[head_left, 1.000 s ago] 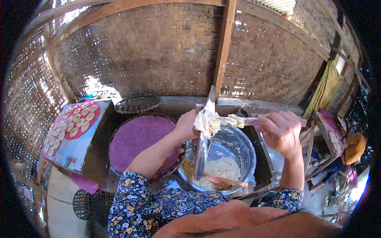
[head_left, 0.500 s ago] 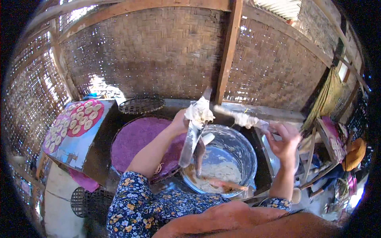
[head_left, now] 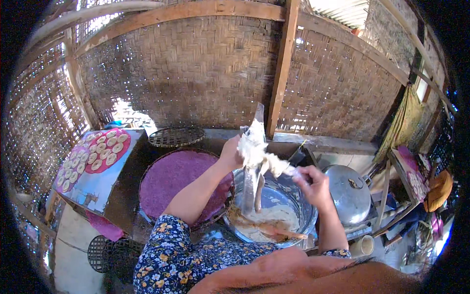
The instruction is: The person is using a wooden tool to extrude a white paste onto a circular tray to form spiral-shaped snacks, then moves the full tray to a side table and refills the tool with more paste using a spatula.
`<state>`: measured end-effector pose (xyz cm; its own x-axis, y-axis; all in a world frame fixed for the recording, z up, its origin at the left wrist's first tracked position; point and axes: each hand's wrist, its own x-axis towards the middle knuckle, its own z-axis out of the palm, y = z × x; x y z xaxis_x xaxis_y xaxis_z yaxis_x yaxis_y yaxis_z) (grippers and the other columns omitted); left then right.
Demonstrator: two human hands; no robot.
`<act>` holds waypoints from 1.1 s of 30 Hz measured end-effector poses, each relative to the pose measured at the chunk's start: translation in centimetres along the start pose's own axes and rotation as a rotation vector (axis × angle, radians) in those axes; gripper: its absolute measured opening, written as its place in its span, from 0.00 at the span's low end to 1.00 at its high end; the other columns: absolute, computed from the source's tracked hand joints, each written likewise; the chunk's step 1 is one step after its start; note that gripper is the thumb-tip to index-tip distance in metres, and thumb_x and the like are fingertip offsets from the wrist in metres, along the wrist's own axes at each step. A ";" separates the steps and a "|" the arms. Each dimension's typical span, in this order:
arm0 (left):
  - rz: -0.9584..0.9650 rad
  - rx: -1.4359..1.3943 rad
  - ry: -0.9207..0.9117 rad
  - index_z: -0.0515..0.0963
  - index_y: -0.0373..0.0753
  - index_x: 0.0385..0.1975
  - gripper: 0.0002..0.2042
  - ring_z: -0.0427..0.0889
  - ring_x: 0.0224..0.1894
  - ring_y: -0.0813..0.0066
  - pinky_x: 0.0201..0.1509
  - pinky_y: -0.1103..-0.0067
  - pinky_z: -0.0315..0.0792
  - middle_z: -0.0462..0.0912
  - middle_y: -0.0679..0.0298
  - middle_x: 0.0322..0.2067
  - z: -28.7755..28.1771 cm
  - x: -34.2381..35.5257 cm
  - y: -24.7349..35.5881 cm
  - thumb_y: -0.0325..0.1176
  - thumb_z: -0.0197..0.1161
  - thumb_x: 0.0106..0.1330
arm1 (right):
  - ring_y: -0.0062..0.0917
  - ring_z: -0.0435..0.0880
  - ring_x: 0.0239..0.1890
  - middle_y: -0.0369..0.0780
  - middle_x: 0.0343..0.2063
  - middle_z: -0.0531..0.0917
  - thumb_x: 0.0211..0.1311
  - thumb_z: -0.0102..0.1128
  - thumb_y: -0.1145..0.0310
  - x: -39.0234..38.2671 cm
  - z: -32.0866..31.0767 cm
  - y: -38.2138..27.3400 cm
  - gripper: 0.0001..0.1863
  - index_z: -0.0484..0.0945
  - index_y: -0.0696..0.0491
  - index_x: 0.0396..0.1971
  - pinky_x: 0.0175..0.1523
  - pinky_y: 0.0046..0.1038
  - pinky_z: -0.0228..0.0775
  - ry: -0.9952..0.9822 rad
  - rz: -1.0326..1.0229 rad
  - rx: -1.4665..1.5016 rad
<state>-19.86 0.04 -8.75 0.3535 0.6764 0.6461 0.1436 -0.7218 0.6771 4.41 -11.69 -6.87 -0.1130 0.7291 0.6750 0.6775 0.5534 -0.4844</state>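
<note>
My left hand [head_left: 232,153] is closed round a long, flat grey tool [head_left: 249,192], held up over the basin; its exact kind is unclear. Sticky white dough [head_left: 253,147] clumps on its upper half, and a brown handle-like piece [head_left: 260,193] hangs beside it. In my right hand [head_left: 316,187] is a narrow stick-like scraper [head_left: 293,172], also coated with dough, its far end against the clump. Below is a wide metal basin [head_left: 311,220] with pale dough smeared inside. A wooden-handled tool [head_left: 289,234] lies across its near side.
Left of the basin is a round tray with a purple cloth [head_left: 178,181]. Farther left, dough rounds [head_left: 111,148] lie on pink sheets atop a box [head_left: 105,188]. A lidded metal pot [head_left: 348,196] and a beige cup [head_left: 362,246] stand right. Behind is a woven wall [head_left: 196,73].
My right hand has swung left and inward with the scraper, bringing its end to the dough clump. The metal pot at the right is now uncovered to view.
</note>
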 end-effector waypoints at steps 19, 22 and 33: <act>-0.038 0.438 0.065 0.75 0.48 0.35 0.20 0.76 0.36 0.65 0.39 0.74 0.71 0.74 0.63 0.37 3.0 0.1 3.7 0.40 0.67 0.36 | 0.38 0.76 0.20 0.43 0.15 0.75 0.47 0.50 0.62 5.8 -4.0 -7.7 0.10 0.75 0.51 0.19 0.26 0.37 0.68 -0.354 -0.337 -0.809; -0.067 0.405 0.049 0.75 0.47 0.35 0.20 0.75 0.36 0.61 0.38 0.72 0.70 0.75 0.61 0.36 2.1 0.1 2.8 0.41 0.66 0.38 | 0.27 0.75 0.21 0.36 0.18 0.73 0.47 0.50 0.66 5.2 -2.5 -7.3 0.07 0.73 0.51 0.25 0.24 0.27 0.64 -0.201 -0.671 -0.852; 0.153 -0.352 0.011 0.72 0.39 0.38 0.16 0.75 0.37 0.77 0.42 0.79 0.70 0.76 0.65 0.35 -0.4 0.6 -1.5 0.29 0.63 0.48 | 0.18 0.73 0.23 0.32 0.23 0.76 0.39 0.63 0.70 3.3 -4.5 -0.7 0.11 0.77 0.51 0.27 0.27 0.21 0.63 0.406 -0.551 -0.719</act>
<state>-20.27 1.64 -9.23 0.3362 0.5673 0.7517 -0.2374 -0.7214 0.6506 6.80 -11.46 -1.80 -0.3783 0.1757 0.9088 0.8999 0.2999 0.3166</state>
